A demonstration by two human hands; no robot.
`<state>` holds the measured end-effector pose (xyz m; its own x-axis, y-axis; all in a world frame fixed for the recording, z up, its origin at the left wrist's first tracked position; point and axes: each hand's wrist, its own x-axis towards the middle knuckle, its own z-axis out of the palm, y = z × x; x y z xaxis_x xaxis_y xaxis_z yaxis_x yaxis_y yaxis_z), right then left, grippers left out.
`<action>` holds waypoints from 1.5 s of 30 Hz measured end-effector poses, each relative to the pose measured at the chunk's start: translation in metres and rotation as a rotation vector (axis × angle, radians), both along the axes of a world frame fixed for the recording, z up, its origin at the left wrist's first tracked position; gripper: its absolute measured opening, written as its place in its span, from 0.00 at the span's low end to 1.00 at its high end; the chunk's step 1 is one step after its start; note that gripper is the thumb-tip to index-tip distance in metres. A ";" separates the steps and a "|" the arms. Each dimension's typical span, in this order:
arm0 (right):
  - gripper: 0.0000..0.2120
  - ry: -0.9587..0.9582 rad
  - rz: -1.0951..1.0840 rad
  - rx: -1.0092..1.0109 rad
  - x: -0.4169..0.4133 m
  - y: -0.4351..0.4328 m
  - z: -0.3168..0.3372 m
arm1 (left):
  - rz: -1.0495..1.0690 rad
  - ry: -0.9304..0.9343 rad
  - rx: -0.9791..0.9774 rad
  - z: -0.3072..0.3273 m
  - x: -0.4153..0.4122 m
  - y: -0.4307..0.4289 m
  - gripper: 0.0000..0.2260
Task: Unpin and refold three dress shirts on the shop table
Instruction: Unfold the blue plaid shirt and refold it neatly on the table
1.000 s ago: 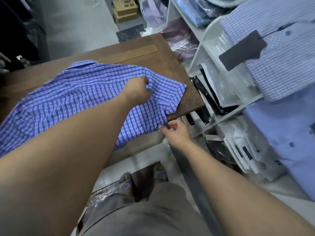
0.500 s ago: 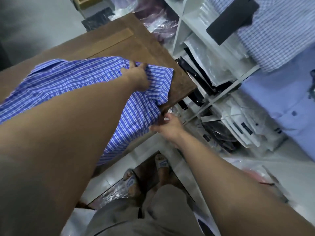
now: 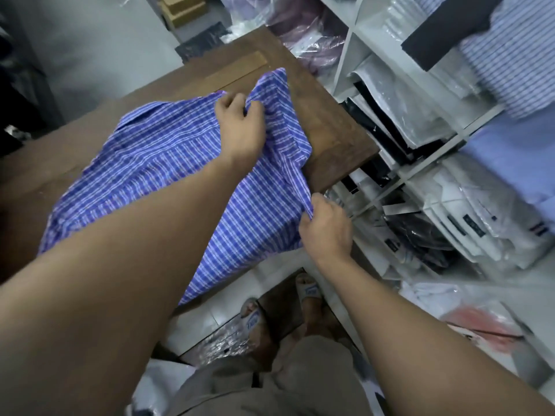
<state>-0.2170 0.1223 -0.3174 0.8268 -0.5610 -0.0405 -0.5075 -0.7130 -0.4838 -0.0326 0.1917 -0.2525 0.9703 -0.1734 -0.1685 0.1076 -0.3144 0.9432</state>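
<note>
Roughly mid-task, first shirt only.

- Brown wooden shop table: one blue-and-white checked cotton dress shirt lies across it, opened out of any packed fold. Collar end points to the far left; the near part hangs over the table's front edge toward the floor. No pins, clips or card show on the cloth, though they would be too small to make out.
- Left hand: reaches over the shirt to its far right portion. The fingers are curled into the cloth and hold a bunched ridge of it up off the wood.
- Right hand: sits lower, just off the table's near right corner. Thumb and curled fingers pinch the shirt's edge where it drops past the tabletop. Between the two hands the right side of the shirt is drawn into a loose, lifted fold.
- White shelving unit, far right: holds stacked shirts in clear plastic bags. None of them is on the table.

Judgement: unpinning of this shirt looks finished and the refold is just starting, with the right side being brought over. No neat fold is laid yet. Left to do are the remaining folds here and the other shirts; which of the three this one is cannot be told.
</note>
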 end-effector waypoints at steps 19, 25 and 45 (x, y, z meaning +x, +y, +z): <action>0.28 0.259 0.499 -0.175 -0.012 0.052 0.017 | 0.040 0.406 0.256 0.021 0.004 0.118 0.17; 0.30 0.108 0.600 -0.193 -0.008 0.050 0.017 | -0.313 0.281 0.811 0.031 0.005 0.127 0.18; 0.13 0.144 0.770 -0.083 0.040 0.067 0.051 | 0.104 0.026 0.404 0.009 -0.005 0.226 0.16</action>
<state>-0.1765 0.1894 -0.2668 0.9737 0.1621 -0.1599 0.0907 -0.9202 -0.3808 -0.0373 0.4175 -0.2436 0.9737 0.0106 -0.2277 0.1807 -0.6448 0.7427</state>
